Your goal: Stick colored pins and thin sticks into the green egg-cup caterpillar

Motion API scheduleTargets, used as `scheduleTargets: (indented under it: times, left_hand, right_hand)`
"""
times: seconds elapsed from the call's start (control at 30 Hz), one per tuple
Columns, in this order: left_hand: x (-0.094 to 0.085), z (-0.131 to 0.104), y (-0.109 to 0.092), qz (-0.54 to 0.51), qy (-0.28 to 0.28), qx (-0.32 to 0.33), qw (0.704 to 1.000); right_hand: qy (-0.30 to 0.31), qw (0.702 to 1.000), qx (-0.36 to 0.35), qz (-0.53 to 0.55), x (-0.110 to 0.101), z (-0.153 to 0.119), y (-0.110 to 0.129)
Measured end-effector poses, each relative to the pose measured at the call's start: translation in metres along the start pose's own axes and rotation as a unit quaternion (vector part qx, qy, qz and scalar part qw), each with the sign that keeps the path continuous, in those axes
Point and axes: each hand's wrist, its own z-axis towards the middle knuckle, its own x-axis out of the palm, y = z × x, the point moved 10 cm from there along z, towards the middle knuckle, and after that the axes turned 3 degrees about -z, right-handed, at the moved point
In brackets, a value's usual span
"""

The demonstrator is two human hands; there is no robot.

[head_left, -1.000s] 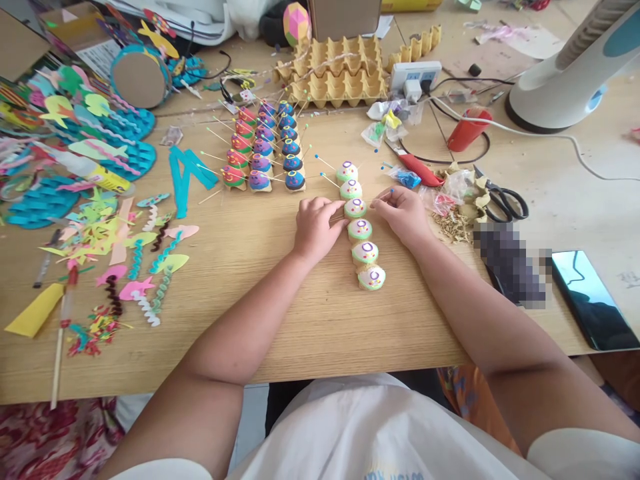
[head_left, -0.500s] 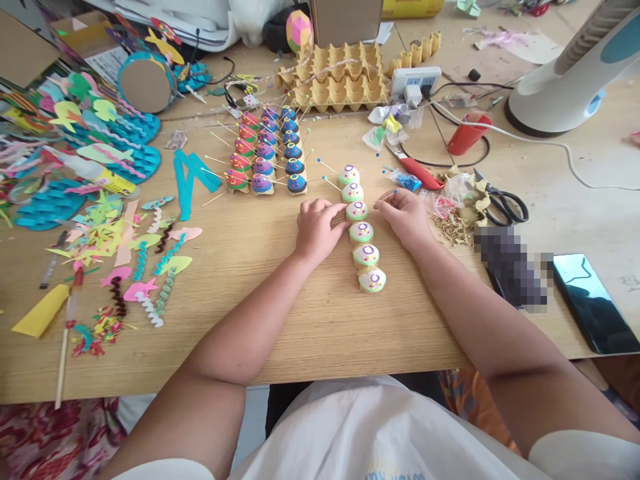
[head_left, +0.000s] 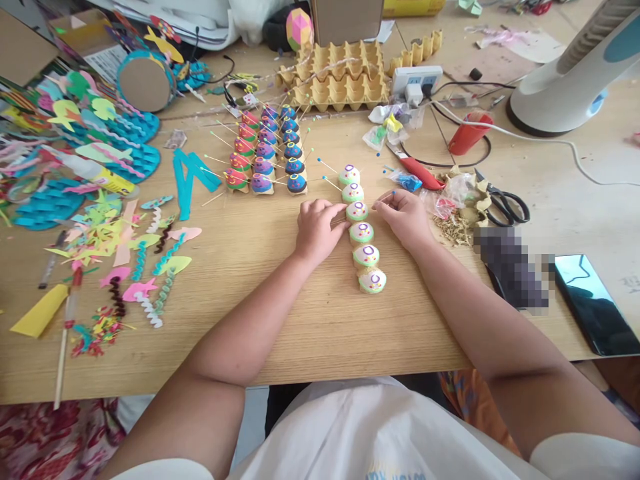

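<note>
"So, what lies on the far left of the table [head_left: 320,333]?"

"Bumpy blue pieces [head_left: 47,207], with a glue bottle [head_left: 95,173] beside them. Nearer to us is a bit of yellow paper [head_left: 40,311]. Next come paper fish [head_left: 140,291] with curly tails, then blue strips [head_left: 184,190]."

"And after that?"

"Three rows of painted bumps with thin pins poking out. There's a red row [head_left: 243,148], a purple row [head_left: 264,150] and a blue row [head_left: 292,151]."

"Where is the left hand [head_left: 320,230]?"

"Just right of those, and closer to us. Its thumb and pointing finger are a little apart, right at the left edge of the white row [head_left: 362,233]. I can't tell if they squeeze it."

"What's the white row like?"

"Six white bumps with green rims and purple rings, lined up between the two hands. The two farthest ones have blue-tipped pins sticking out to the left. The left hand is at the third."

"And the right hand [head_left: 400,213]?"

"It's just right of the row. Its thumb and finger are pinched together on a thin blue-tipped stick [head_left: 388,196]."

"Anything farther right?"

"A red-handled tool [head_left: 423,171], then black scissors [head_left: 505,203], and a shiny phone [head_left: 595,303]."
</note>
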Motion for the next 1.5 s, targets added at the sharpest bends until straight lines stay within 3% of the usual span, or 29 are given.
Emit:
scheduleTargets:
  times: [0.5,0.87,1.13,1.5]
  left_hand:
    - [0.0007,-0.0002,-0.0008,0.006,0.008,-0.002,1.000]
    - [0.0013,-0.0002,-0.0006,0.007,0.013,-0.001,1.000]
    - [0.0013,-0.0001,-0.0009,0.012,0.012,0.000,1.000]
    - [0.0032,0.0007,0.0004,0.010,0.018,0.000,1.000]
  right_hand:
    - [0.008,1.000,-0.013,0.012,0.0003,0.0035,-0.0021]
    - [0.033,0.999,0.017,-0.008,-0.0003,0.0040,-0.0039]
    - [0.006,1.000,0.022,-0.002,-0.0012,0.0011,0.0001]
    - [0.018,1.000,0.012,-0.005,0.0028,0.0025,-0.0028]
